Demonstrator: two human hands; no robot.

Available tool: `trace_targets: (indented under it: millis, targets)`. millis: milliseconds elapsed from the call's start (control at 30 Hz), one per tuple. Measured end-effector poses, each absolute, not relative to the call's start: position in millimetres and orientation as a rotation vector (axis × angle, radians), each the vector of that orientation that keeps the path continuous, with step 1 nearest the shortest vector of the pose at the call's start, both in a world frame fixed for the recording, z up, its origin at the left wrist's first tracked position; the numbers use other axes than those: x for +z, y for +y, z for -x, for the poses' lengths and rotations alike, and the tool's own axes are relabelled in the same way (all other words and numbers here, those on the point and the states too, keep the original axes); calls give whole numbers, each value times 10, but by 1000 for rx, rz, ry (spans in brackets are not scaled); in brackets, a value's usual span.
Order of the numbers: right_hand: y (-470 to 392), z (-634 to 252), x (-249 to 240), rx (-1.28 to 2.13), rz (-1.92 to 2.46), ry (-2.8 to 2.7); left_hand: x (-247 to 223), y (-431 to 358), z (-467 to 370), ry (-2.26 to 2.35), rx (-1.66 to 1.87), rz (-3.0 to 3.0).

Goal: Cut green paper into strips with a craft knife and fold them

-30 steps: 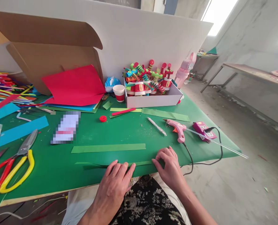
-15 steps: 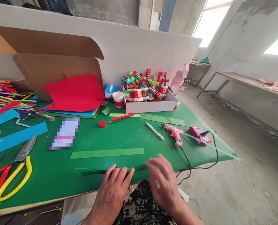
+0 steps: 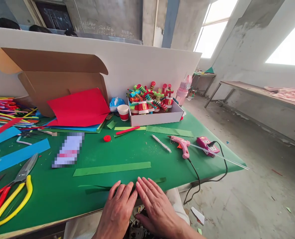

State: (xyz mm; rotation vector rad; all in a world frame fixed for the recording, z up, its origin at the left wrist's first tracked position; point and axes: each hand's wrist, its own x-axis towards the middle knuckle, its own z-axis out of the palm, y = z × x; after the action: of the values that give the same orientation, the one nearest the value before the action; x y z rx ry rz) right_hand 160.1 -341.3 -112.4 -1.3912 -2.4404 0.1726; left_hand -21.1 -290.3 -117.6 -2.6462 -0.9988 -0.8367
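Observation:
Close to the table's near edge, a narrow green paper strip (image 3: 95,187) lies beneath my fingers. Its left end lifts a little off the surface, and its middle is hidden by my hands. My left hand (image 3: 119,207) rests on the strip with fingers bent slightly and laid over it. Beside it, my right hand (image 3: 156,205) lies flat with the fingers stretched out together, their tips by the left hand's fingers. A wider light green paper strip (image 3: 112,169) lies flat just beyond both hands.
Yellow-and-red-handled scissors (image 3: 23,182) lie left. A pink glue gun (image 3: 183,146) with a cord and a white pen (image 3: 161,143) are right. Behind stand a white box (image 3: 157,119) of spring-armed cup figures, paper cups (image 3: 123,113) and red paper (image 3: 79,109).
My right hand has come down and left, from hovering over the strip's right part to lying beside my left hand. The left hand stays on the strip. The view has tilted up slightly.

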Motion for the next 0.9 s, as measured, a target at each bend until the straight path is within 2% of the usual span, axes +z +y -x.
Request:
trace_targets:
  millis: [167,367,900]
  targets:
    - [-3415,-1587,-1168,182,1407,-2442,-1191,-2969,230,-1024,-737,2661]
    - [-3419,-1590,-1184,205,1426,-2459,-1232,-2995,280,-987,-892,2646]
    - [-3411,-1530,-1194,187,1493,-2435,-1186,-3004,320,-934,-853,2586]
